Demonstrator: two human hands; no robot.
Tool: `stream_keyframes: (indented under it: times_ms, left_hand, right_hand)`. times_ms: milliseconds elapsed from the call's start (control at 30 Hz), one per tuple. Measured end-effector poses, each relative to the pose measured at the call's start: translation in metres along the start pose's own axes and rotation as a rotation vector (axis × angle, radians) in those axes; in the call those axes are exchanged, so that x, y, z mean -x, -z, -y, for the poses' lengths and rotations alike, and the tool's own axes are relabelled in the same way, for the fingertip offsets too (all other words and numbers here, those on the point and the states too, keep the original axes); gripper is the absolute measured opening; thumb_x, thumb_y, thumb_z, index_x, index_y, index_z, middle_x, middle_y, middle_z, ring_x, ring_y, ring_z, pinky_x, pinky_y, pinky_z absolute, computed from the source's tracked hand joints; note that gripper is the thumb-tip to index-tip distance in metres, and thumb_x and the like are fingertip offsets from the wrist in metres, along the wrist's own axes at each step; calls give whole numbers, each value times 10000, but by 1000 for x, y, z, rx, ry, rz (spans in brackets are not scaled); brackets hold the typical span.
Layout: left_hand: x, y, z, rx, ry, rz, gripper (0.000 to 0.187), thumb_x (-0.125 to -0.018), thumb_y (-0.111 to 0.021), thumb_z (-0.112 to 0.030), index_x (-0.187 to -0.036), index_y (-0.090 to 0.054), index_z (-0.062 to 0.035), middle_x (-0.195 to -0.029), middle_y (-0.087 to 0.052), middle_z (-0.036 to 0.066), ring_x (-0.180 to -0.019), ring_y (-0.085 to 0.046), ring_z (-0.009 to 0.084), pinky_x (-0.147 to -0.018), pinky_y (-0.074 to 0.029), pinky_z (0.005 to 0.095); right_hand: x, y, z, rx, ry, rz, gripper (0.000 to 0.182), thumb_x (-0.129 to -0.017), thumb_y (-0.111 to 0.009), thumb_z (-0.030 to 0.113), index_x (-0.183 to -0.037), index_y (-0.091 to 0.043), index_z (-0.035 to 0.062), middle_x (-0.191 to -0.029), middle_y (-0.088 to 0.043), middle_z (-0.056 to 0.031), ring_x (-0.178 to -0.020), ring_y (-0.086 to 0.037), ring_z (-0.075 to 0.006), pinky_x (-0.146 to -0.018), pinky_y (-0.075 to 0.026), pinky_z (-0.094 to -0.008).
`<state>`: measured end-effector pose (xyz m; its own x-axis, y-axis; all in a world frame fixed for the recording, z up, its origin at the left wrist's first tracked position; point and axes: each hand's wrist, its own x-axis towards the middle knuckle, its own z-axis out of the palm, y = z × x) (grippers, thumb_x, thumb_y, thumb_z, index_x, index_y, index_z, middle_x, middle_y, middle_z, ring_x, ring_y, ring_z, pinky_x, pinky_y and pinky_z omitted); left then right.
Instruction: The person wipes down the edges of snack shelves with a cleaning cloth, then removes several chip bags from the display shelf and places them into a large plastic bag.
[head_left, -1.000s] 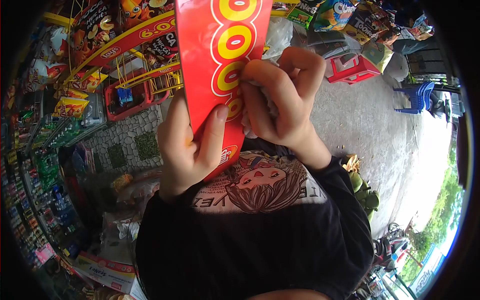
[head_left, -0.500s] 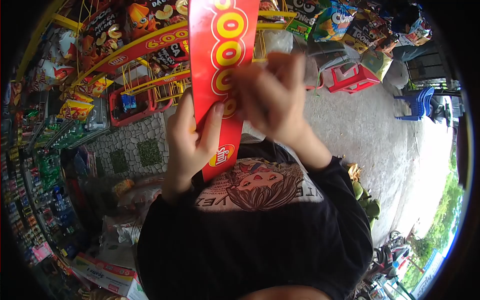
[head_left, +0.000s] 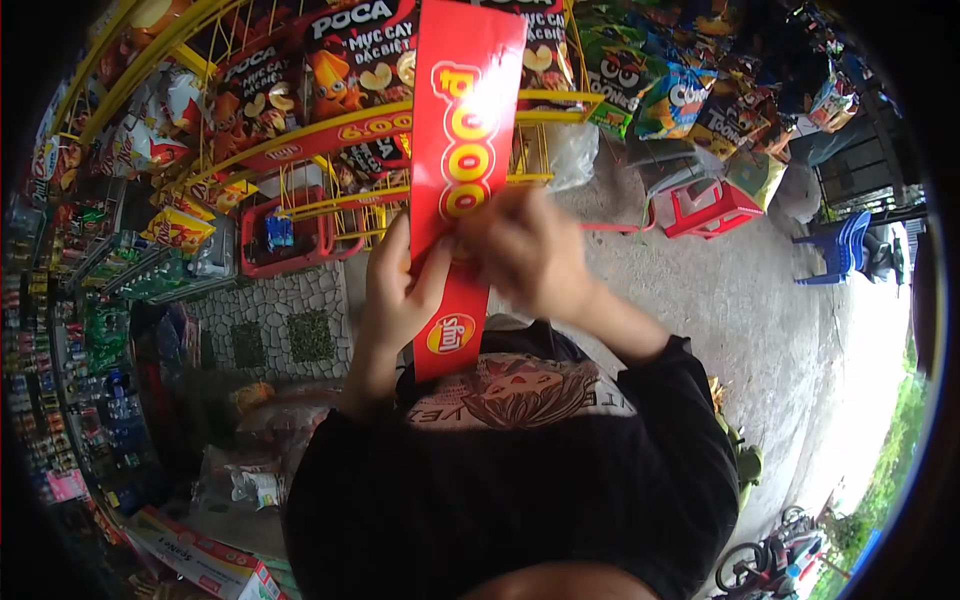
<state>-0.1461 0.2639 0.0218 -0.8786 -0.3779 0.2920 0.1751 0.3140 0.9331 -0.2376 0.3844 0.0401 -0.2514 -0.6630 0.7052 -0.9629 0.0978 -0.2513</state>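
Head view: a yellow snack rack (head_left: 330, 138) is seen beyond the hands, with a red stool (head_left: 715, 208) set to its right. In front of the rack, a red price strip (head_left: 458, 165) is held lengthwise, printed face showing. Its lower half is pinched by the left hand (head_left: 398, 285), thumb in front and fingers behind, apparently so that it is steadied. The right hand (head_left: 540, 260) is curled at the strip's face; because of blur, whether anything is gripped cannot be told. Compared with half a second ago, more of the strip's upper end is shown, its "đ" now included.
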Motion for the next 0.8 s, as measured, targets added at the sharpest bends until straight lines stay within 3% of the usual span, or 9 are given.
stream_keyframes:
  times_ms: [67, 167, 267, 333, 433, 533, 600, 733, 800]
  left_hand:
    - [-1, -1, -6, 291, -26, -5, 247, -759, -459, -5, -995, -407, 45, -866, -498, 82, -787, -470, 93, -695, -380, 200]
    - [0, 3, -5, 297, 6, 29, 260, -760, -450, 3, -1010, -395, 44, -912, -482, 78, -819, -456, 90, -712, -373, 201]
    - [0, 2, -7, 316, 27, 55, 255, -759, -447, 5, -1007, -397, 46, -912, -485, 82, -820, -456, 88, -712, -374, 204]
    - [-2, 2, -6, 309, 18, 53, 250, -760, -445, 5, -1002, -400, 46, -905, -489, 81, -813, -457, 86, -711, -374, 205]
    - [-3, 0, -6, 209, -7, 70, 228, -759, -450, 2, -979, -415, 47, -861, -499, 71, -777, -464, 81, -685, -374, 193]
    - [-4, -4, -10, 264, -31, 114, 202, -758, -454, 0, -952, -428, 48, -824, -507, 65, -736, -468, 77, -653, -374, 186]
    - [-7, 3, -1, 134, 28, 136, 204, -760, -454, -2, -955, -428, 51, -842, -515, 69, -737, -474, 74, -649, -379, 188]
    - [-5, 5, 4, 259, -6, 100, 248, -759, -450, 5, -1001, -417, 49, -896, -504, 75, -798, -470, 85, -686, -373, 190]
    - [-4, 10, 3, 288, 12, 164, 255, -764, -442, 1, -1013, -411, 51, -913, -500, 79, -811, -469, 90, -698, -367, 193]
  right_hand:
    - [0, -3, -1, -50, 29, -64, 247, -565, -575, 30, -808, -540, 54, -717, -451, -84, -557, -501, -204, -449, -418, -273]
    - [-12, 19, -18, -285, -136, -146, 213, -618, -594, 19, -816, -516, 11, -757, -486, -97, -617, -527, -223, -521, -434, -298]
    - [-10, 27, -18, -430, -168, -147, 225, -609, -600, 18, -811, -503, 2, -776, -496, -100, -627, -529, -215, -528, -430, -291]
    - [-6, 23, -22, -398, -76, -88, 231, -597, -595, 11, -804, -494, -4, -798, -495, -109, -637, -516, -229, -538, -427, -294]
    - [-8, 19, -34, -97, 71, -121, 263, -567, -597, 23, -810, -500, 3, -817, -483, -117, -656, -492, -262, -550, -422, -310]
    - [-24, 17, -45, -13, -51, -235, 213, -584, -591, 31, -778, -503, 33, -681, -462, -89, -597, -488, -253, -496, -404, -317]
    - [-12, 2, -33, -81, -131, -166, 178, -591, -586, 30, -747, -502, 32, -637, -450, -80, -557, -480, -245, -476, -396, -321]
    - [-4, 1, -25, -123, -25, -123, 156, -590, -593, 40, -697, -480, 25, -628, -459, -80, -554, -482, -237, -473, -394, -308]
    - [-14, 10, -34, -78, -80, -151, 155, -590, -593, 36, -697, -481, 29, -637, -473, -78, -559, -484, -232, -468, -389, -302]
